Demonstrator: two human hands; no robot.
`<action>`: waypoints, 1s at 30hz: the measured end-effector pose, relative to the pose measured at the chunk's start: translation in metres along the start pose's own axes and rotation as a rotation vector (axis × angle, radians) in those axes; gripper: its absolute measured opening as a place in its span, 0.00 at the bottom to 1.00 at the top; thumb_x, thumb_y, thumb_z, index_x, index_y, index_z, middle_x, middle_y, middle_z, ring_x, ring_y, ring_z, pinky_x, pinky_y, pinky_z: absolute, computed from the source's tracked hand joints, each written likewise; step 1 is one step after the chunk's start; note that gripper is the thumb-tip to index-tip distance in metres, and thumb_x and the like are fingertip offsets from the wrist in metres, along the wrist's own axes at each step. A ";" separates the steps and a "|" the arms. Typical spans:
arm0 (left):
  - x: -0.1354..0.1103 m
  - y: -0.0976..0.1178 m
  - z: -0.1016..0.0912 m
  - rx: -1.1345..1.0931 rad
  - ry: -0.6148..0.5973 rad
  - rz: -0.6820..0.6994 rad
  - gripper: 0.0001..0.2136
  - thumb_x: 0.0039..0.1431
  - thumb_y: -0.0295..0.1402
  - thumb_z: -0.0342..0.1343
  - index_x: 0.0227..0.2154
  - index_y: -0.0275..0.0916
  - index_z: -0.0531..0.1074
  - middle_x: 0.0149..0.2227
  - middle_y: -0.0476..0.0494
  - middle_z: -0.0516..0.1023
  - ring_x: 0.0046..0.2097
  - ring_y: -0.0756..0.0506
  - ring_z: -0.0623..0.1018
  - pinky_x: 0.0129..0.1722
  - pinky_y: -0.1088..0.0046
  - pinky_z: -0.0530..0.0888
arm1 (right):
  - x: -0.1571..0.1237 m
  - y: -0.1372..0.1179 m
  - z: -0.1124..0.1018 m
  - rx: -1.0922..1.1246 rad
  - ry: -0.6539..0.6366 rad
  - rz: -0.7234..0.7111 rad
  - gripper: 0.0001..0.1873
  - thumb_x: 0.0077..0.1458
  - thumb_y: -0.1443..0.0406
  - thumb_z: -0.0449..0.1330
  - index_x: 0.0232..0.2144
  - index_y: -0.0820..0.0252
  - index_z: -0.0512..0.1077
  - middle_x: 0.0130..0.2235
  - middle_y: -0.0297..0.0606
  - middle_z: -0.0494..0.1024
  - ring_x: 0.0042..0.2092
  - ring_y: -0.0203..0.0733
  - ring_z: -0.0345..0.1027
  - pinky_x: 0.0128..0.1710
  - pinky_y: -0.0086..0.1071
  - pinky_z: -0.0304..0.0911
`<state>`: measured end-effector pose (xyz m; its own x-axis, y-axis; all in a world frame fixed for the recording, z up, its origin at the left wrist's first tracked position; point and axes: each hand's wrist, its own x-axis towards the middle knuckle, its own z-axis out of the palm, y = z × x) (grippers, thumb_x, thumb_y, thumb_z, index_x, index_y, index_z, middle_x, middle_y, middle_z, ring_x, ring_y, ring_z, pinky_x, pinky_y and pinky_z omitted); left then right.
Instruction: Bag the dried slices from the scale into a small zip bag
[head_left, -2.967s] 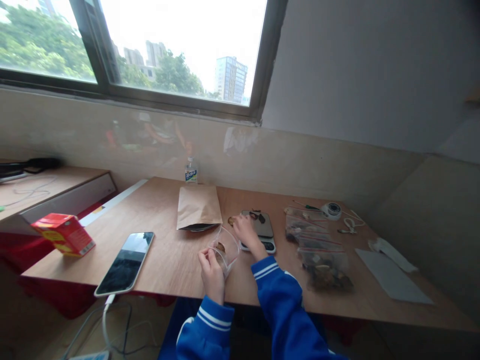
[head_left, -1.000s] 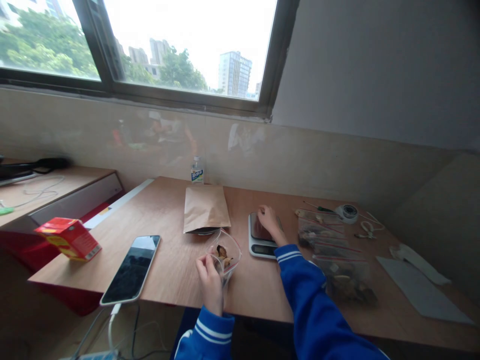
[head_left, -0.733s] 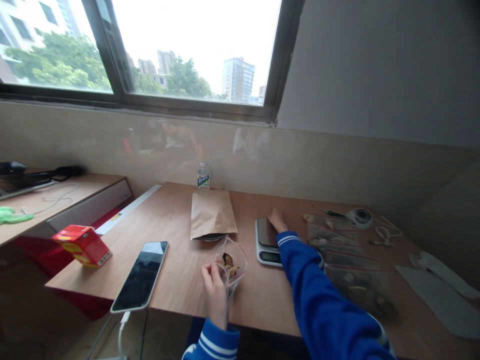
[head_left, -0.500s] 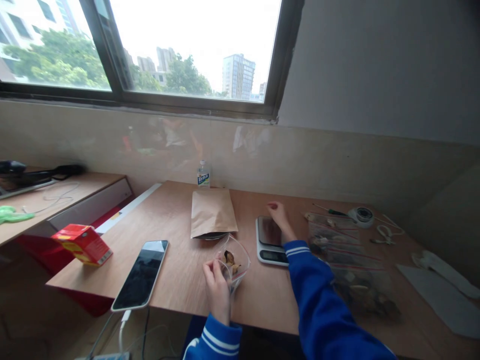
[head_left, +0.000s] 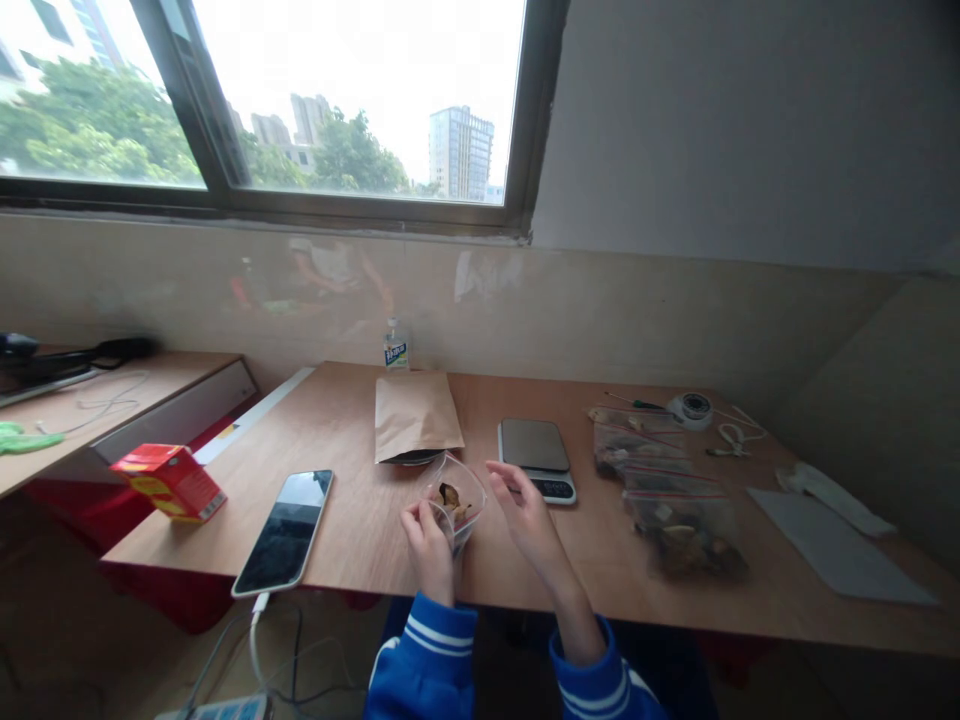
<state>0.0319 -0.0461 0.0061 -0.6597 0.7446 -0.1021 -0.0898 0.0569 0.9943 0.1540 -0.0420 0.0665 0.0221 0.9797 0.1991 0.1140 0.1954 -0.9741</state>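
Observation:
My left hand (head_left: 429, 545) pinches the near left side of a clear zip bag (head_left: 471, 490), keeping its mouth spread. Inside lie brown dried pieces (head_left: 450, 498) whose kind I cannot make out. Just right of the bag's rim hovers my right hand (head_left: 523, 508), fingers apart and with nothing seen in them. Beyond it sits a kitchen scale (head_left: 534, 445) with a bare grey plate and a lit display. A brown kraft paper pouch (head_left: 418, 415) lies behind the bag, its dark opening facing me.
Filled zip bags (head_left: 686, 520) lie on the right, near a white dome camera (head_left: 690, 410) and a white sheet (head_left: 832, 545). On the left are a phone (head_left: 285, 530) on a cable and a red box (head_left: 171, 482). A bottle (head_left: 396, 345) stands by the wall.
My right hand has come back from over the scale's plate towards the zip bag, and its fingers have spread. My left hand still holds the bag. The view has shifted slightly right.

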 end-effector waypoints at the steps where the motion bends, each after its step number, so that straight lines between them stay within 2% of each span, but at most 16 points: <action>1: -0.002 0.000 0.001 0.002 0.011 -0.023 0.12 0.59 0.44 0.44 0.34 0.40 0.61 0.34 0.41 0.71 0.38 0.41 0.75 0.40 0.60 0.72 | -0.013 0.007 0.001 0.019 0.003 0.038 0.23 0.55 0.50 0.56 0.47 0.57 0.70 0.51 0.45 0.73 0.52 0.48 0.67 0.52 0.42 0.62; 4: -0.014 0.003 0.005 -0.008 0.044 -0.083 0.12 0.60 0.44 0.43 0.37 0.40 0.60 0.35 0.42 0.70 0.40 0.41 0.75 0.42 0.61 0.71 | -0.042 0.022 0.006 0.105 -0.084 0.125 0.30 0.51 0.52 0.61 0.54 0.56 0.63 0.55 0.45 0.69 0.55 0.48 0.64 0.54 0.42 0.61; 6: -0.024 0.006 0.009 -0.056 -0.004 -0.056 0.13 0.60 0.44 0.43 0.38 0.40 0.61 0.37 0.41 0.71 0.41 0.42 0.75 0.43 0.61 0.71 | -0.051 0.026 0.009 0.147 -0.122 0.138 0.34 0.49 0.53 0.63 0.56 0.56 0.60 0.56 0.46 0.69 0.56 0.47 0.65 0.54 0.42 0.62; 8: -0.033 0.008 0.012 -0.116 -0.111 -0.026 0.13 0.59 0.44 0.45 0.37 0.39 0.63 0.39 0.39 0.73 0.43 0.41 0.75 0.45 0.62 0.71 | -0.050 0.027 0.008 0.143 -0.029 0.112 0.31 0.51 0.53 0.61 0.54 0.58 0.62 0.56 0.47 0.69 0.56 0.48 0.65 0.55 0.42 0.62; 12: -0.034 0.010 0.009 -0.174 -0.332 -0.014 0.14 0.58 0.42 0.46 0.38 0.37 0.66 0.44 0.35 0.75 0.43 0.42 0.76 0.46 0.61 0.70 | -0.042 0.026 -0.012 0.123 0.278 0.038 0.27 0.55 0.50 0.55 0.51 0.60 0.66 0.49 0.49 0.75 0.52 0.50 0.69 0.54 0.45 0.62; 14: -0.028 0.010 0.006 -0.159 -0.366 0.014 0.16 0.56 0.43 0.50 0.42 0.37 0.67 0.46 0.35 0.75 0.43 0.42 0.77 0.46 0.61 0.70 | -0.041 0.026 -0.027 0.159 0.338 0.025 0.28 0.54 0.49 0.55 0.50 0.60 0.65 0.43 0.47 0.79 0.46 0.50 0.73 0.50 0.45 0.65; 16: -0.021 0.011 0.003 -0.147 -0.386 0.081 0.20 0.53 0.44 0.54 0.44 0.37 0.68 0.49 0.35 0.74 0.48 0.42 0.75 0.49 0.62 0.69 | -0.043 0.027 -0.039 0.183 0.370 0.014 0.25 0.54 0.49 0.56 0.47 0.60 0.66 0.38 0.46 0.81 0.43 0.50 0.75 0.47 0.44 0.67; 20: -0.019 0.013 0.002 -0.160 -0.523 0.145 0.25 0.49 0.46 0.58 0.47 0.37 0.69 0.53 0.35 0.71 0.55 0.41 0.71 0.53 0.66 0.67 | -0.050 0.027 -0.050 0.156 0.405 -0.014 0.20 0.53 0.48 0.55 0.37 0.58 0.69 0.34 0.44 0.81 0.40 0.50 0.75 0.46 0.43 0.67; 23: -0.023 0.017 0.001 -0.159 -0.603 0.117 0.25 0.48 0.48 0.58 0.45 0.36 0.71 0.49 0.38 0.75 0.51 0.41 0.74 0.50 0.67 0.69 | -0.054 0.027 -0.049 0.146 0.443 -0.027 0.21 0.53 0.48 0.55 0.34 0.59 0.71 0.33 0.43 0.81 0.37 0.49 0.75 0.42 0.41 0.68; 26: -0.028 0.023 -0.001 -0.156 -0.659 0.120 0.22 0.47 0.50 0.58 0.37 0.35 0.75 0.39 0.40 0.79 0.44 0.42 0.77 0.45 0.68 0.72 | -0.056 0.028 -0.044 0.101 0.485 -0.042 0.21 0.53 0.47 0.55 0.33 0.59 0.71 0.34 0.42 0.80 0.37 0.47 0.75 0.40 0.39 0.68; 30: -0.038 0.028 -0.001 -0.172 -0.583 0.148 0.20 0.48 0.51 0.57 0.29 0.35 0.74 0.27 0.45 0.77 0.32 0.46 0.77 0.34 0.72 0.73 | -0.063 0.028 -0.035 0.038 0.549 -0.093 0.19 0.56 0.49 0.53 0.33 0.58 0.69 0.30 0.39 0.77 0.33 0.44 0.73 0.38 0.36 0.67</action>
<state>0.0542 -0.0734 0.0379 -0.1634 0.9796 0.1172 -0.1789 -0.1463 0.9729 0.1903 -0.0995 0.0301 0.5289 0.7933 0.3016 0.1047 0.2917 -0.9508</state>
